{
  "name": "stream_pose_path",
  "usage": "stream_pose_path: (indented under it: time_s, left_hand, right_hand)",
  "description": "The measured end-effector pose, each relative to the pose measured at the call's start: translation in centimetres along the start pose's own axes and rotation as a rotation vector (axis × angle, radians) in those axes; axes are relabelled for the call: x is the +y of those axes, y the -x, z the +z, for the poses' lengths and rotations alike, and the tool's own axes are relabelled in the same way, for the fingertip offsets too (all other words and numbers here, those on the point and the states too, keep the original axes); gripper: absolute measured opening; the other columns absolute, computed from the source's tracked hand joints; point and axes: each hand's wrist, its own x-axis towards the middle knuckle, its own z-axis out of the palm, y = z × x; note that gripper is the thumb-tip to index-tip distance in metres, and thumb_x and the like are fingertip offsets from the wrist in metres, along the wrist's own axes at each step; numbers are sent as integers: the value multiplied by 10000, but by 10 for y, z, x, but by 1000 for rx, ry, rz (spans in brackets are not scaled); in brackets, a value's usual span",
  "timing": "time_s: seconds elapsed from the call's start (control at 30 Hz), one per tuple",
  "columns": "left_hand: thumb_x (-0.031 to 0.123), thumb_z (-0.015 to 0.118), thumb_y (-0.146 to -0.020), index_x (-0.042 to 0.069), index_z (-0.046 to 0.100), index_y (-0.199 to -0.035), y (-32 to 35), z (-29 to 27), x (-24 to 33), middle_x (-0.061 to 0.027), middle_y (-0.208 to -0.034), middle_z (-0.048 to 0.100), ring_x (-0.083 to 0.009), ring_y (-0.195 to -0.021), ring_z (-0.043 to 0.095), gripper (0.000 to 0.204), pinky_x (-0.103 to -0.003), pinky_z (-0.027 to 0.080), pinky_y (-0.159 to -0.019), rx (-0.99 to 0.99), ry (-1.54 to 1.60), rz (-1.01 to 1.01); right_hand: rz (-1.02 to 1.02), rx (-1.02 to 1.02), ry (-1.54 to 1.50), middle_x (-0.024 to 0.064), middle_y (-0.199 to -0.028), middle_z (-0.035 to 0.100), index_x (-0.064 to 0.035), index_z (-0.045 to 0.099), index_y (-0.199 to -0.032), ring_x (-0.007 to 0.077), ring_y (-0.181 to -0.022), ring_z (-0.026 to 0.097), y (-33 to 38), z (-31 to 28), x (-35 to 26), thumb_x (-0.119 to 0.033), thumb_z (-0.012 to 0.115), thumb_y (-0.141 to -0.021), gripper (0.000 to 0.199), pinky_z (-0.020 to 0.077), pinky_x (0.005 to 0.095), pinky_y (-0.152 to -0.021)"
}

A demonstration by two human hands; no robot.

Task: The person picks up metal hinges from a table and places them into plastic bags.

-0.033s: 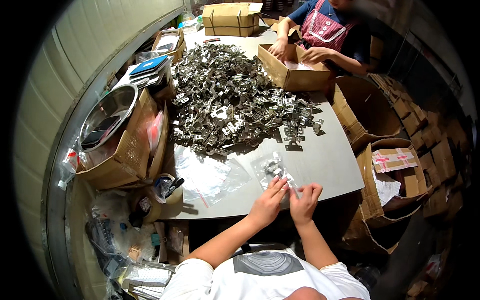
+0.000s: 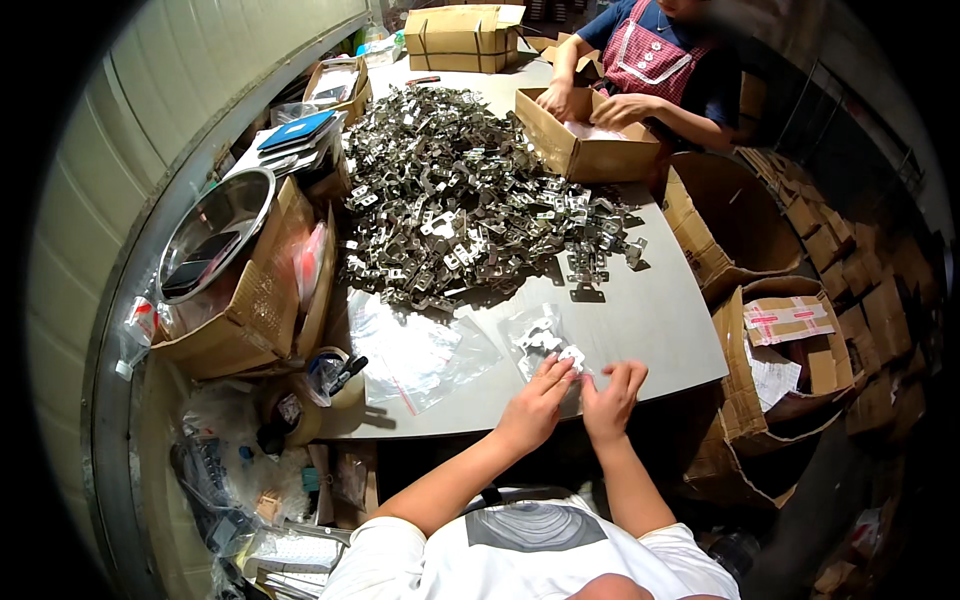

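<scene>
At the near edge of the bench [image 2: 660, 310], the left hand [image 2: 533, 408] and right hand [image 2: 612, 398] both pinch a small clear bag [image 2: 545, 345] of metal parts, each grip narrow on its lower edge; the bag lies flat. A pile of metal brackets [image 2: 460, 200] spreads beyond it; empty clear bags [image 2: 415, 350] lie just to the left.

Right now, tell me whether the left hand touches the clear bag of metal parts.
Touching. The head view shows the left hand with fingertips pressed on the clear bag.
</scene>
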Motion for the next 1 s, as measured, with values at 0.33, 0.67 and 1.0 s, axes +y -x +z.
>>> stream_pose_path:
  time_s: [0.33, 0.67, 1.0]
  left_hand:
    - [-95, 610, -674, -17, 591, -1144, 9, 7, 2, -187, -1114, 572, -386, -1021, 560, 477, -413, 481, -909, 86, -67, -57]
    - [-18, 562, -802, -97, 527, -1186, 5, 2, 0, -237, -1286, 501, -406, -1196, 480, 394, -421, 416, -1024, 49, -172, -183]
    - [-59, 650, -680, -72, 521, -1224, 8, 0, -4, -215, -1343, 478, -402, -1228, 460, 559, -433, 406, -1039, 33, -106, -152]
  right_hand:
    - [-418, -224, 117, 120, -1003, 583, -112, 664, -984, 313, -915, 589, -146, 37, 25, -118, 665, -776, 209, 500, 402, -805]
    - [194, -19, -343, 116, -1026, 530, -37, 613, -1023, 202, -669, 593, -122, 8, 38, -39, 655, -833, 194, 501, 312, -570]
    - [107, -340, -230, 160, -1207, 479, 28, 602, -1027, 186, -751, 647, -55, -44, 50, 37, 687, -748, 293, 548, 281, -690]
